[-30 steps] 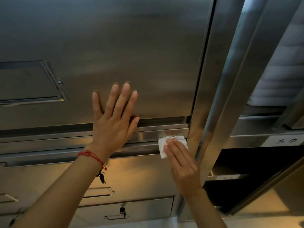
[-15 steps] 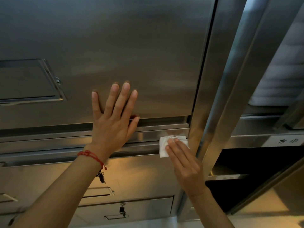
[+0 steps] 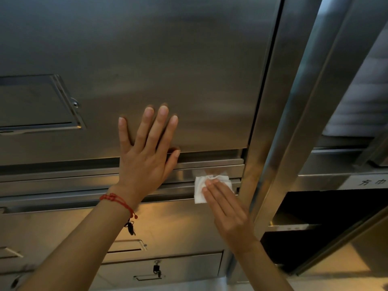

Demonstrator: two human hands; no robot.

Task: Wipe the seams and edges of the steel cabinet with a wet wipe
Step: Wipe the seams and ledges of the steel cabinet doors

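The steel cabinet (image 3: 189,59) fills the view, with a large upper door panel and a horizontal seam of ledges (image 3: 63,181) below it. My left hand (image 3: 147,156) lies flat with fingers spread on the lower edge of the upper panel, a red string bracelet at its wrist. My right hand (image 3: 226,208) presses a folded white wet wipe (image 3: 200,190) with straight fingers against the seam ledge, close to the vertical steel post (image 3: 268,133) at the seam's right end. The fingers hide part of the wipe.
A recessed flap (image 3: 37,103) sits at the left of the upper panel. Below the seam are a slot (image 3: 126,246) and a lockable drawer with a key (image 3: 156,267). To the right, an open dark compartment (image 3: 327,219) lies under a label with characters (image 3: 371,182).
My right hand and the wipe have shifted slightly left along the seam ledge. My left hand has stayed flat on the panel.
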